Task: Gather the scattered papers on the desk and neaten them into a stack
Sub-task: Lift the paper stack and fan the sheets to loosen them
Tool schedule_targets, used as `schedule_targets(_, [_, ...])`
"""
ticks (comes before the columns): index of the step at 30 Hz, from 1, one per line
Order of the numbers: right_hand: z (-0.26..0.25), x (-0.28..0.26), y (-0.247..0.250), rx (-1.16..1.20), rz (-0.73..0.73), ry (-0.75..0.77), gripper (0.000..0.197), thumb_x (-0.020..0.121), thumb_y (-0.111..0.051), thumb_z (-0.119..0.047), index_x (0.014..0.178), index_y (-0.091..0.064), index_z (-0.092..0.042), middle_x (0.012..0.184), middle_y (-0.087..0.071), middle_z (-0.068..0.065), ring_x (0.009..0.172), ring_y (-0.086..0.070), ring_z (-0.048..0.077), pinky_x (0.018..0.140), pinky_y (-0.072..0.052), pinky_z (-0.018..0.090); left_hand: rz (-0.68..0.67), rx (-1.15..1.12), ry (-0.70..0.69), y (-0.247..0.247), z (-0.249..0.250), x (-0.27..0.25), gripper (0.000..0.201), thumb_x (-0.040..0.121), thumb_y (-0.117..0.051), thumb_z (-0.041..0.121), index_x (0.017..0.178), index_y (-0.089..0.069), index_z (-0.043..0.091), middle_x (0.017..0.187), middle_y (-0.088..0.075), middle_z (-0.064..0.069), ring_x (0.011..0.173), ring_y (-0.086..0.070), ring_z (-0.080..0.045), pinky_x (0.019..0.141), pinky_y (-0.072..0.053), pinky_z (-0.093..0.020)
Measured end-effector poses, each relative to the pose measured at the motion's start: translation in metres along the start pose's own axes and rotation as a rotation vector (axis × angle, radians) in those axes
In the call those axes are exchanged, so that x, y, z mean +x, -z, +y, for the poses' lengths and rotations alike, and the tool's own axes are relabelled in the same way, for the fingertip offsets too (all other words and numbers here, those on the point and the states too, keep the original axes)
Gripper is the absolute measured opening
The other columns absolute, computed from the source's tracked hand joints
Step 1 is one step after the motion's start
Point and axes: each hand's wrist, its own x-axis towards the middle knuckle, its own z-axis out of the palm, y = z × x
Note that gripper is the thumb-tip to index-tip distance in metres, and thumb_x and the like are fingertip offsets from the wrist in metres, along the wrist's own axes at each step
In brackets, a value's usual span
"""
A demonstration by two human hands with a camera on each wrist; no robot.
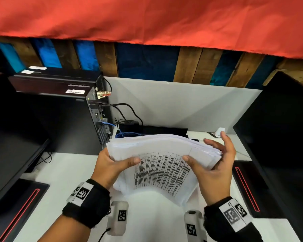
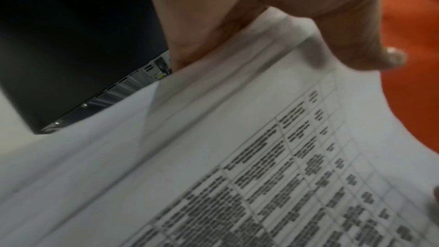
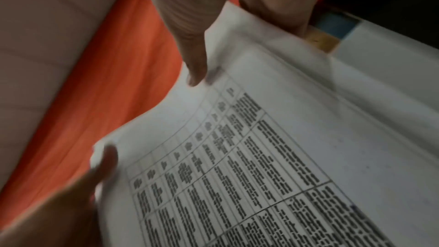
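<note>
A thick stack of white papers (image 1: 164,154) hangs bowed in the air above the white desk (image 1: 68,172); its top sheet carries a printed table. My left hand (image 1: 112,165) grips the stack's left edge, thumb on top and fingers hidden underneath. My right hand (image 1: 220,163) holds the right edge, thumb pressing the top sheet and fingers spread behind it. In the left wrist view my left hand's thumb (image 2: 356,44) lies on the papers (image 2: 237,157). In the right wrist view my right hand's thumb (image 3: 190,35) pins the sheet (image 3: 285,157).
A black computer tower (image 1: 59,109) with cables (image 1: 128,110) stands at the back left. Dark monitors flank the desk on the left (image 1: 10,137) and right (image 1: 278,128). A white divider panel (image 1: 182,102) closes the back; a small white object (image 1: 219,131) sits beside it.
</note>
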Motion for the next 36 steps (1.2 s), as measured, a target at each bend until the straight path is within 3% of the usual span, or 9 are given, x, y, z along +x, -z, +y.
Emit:
schedule_targets(4, [0.006, -0.013, -0.006, -0.324, -0.009, 0.267, 0.060, 0.075, -0.079, -0.021, 0.127, -0.054, -0.037, 0.127, -0.037, -0.012, 0.123, -0.043, -0.005, 0.101, -0.040, 0.012, 0.175, -0.009, -0.136, -0.016, 0.011, -0.006, 0.069, 0.050, -0.081, 0.057, 0.096, -0.066, 0.007, 0.082, -0.075, 0.009, 0.076, -0.070, -0.003, 0.066, -0.053, -0.015])
schedule_targets(10, [0.010, -0.020, -0.007, -0.386, 0.032, 0.282, 0.036, 0.078, -0.074, -0.032, 0.113, -0.063, -0.030, 0.127, -0.034, -0.014, 0.122, -0.040, -0.012, 0.094, -0.039, 0.004, 0.301, 0.028, -0.170, -0.027, 0.018, -0.007, 0.015, 0.079, -0.070, 0.025, 0.086, -0.066, 0.012, 0.074, -0.069, 0.008, 0.069, -0.065, -0.005, 0.061, -0.051, -0.014])
schedule_targets(16, [0.011, -0.025, -0.008, -0.329, 0.006, 0.265, 0.032, 0.077, -0.069, -0.037, 0.108, -0.064, -0.032, 0.129, -0.035, -0.005, 0.125, -0.040, -0.004, 0.087, -0.053, 0.029, 0.332, 0.088, -0.186, -0.031, 0.022, -0.007, 0.035, 0.070, -0.068, 0.041, 0.092, -0.066, 0.013, 0.088, -0.069, -0.001, 0.083, -0.065, -0.016, 0.076, -0.052, -0.030])
schedule_targets(21, [0.009, -0.023, -0.008, -0.309, 0.022, 0.282, 0.032, 0.076, -0.068, -0.037, 0.106, -0.062, -0.027, 0.122, -0.041, -0.002, 0.121, -0.042, -0.005, 0.091, -0.046, 0.015, 0.341, 0.041, -0.172, -0.029, 0.018, -0.010, 0.029, 0.086, -0.054, 0.024, 0.103, -0.059, 0.001, 0.086, -0.066, -0.003, 0.071, -0.065, -0.006, 0.060, -0.051, -0.015])
schedule_targets(26, [0.011, -0.025, -0.003, -0.195, 0.012, 0.217, 0.045, 0.074, -0.070, -0.037, 0.115, -0.052, -0.041, 0.123, -0.047, 0.003, 0.117, -0.051, 0.016, 0.087, -0.050, 0.044, 0.276, 0.029, -0.217, -0.032, 0.019, -0.016, 0.057, 0.078, -0.055, 0.057, 0.104, -0.058, 0.007, 0.097, -0.067, -0.007, 0.085, -0.066, -0.014, 0.071, -0.054, -0.019])
schedule_targets(28, [0.011, -0.025, -0.002, -0.064, 0.008, 0.140, 0.064, 0.075, -0.077, -0.029, 0.127, -0.041, -0.040, 0.124, -0.052, -0.003, 0.117, -0.055, 0.021, 0.095, -0.050, 0.039, 0.233, 0.018, -0.222, -0.029, 0.015, -0.018, 0.075, 0.070, -0.060, 0.070, 0.111, -0.055, 0.007, 0.104, -0.067, -0.008, 0.093, -0.065, -0.018, 0.079, -0.054, -0.026])
schedule_targets(31, [0.018, -0.025, 0.000, 0.071, 0.024, 0.037, 0.083, 0.072, -0.080, -0.015, 0.137, -0.030, -0.025, 0.117, -0.055, -0.033, 0.113, -0.056, -0.005, 0.093, -0.047, 0.013, 0.132, -0.056, -0.203, -0.023, 0.008, -0.021, 0.097, 0.053, -0.073, 0.071, 0.121, -0.049, 0.007, 0.106, -0.069, 0.002, 0.097, -0.067, -0.012, 0.080, -0.054, -0.023])
schedule_targets(34, [0.024, -0.025, 0.003, 0.127, -0.031, -0.007, 0.076, 0.069, -0.073, -0.034, 0.135, -0.037, -0.029, 0.131, -0.056, -0.002, 0.121, -0.057, 0.017, 0.102, -0.047, 0.034, 0.063, -0.089, -0.166, -0.021, 0.003, -0.021, 0.097, 0.045, -0.083, 0.063, 0.120, -0.051, 0.011, 0.109, -0.070, -0.002, 0.101, -0.067, -0.016, 0.082, -0.054, -0.026])
schedule_targets(36, [0.028, -0.024, 0.004, 0.153, -0.009, 0.003, 0.068, 0.070, -0.065, -0.038, 0.132, -0.040, -0.029, 0.126, -0.058, -0.001, 0.117, -0.058, 0.016, 0.098, -0.047, 0.032, 0.040, -0.102, -0.162, -0.021, 0.002, -0.020, 0.095, 0.042, -0.086, 0.059, 0.117, -0.052, 0.013, 0.108, -0.071, -0.003, 0.100, -0.068, -0.016, 0.080, -0.055, -0.026])
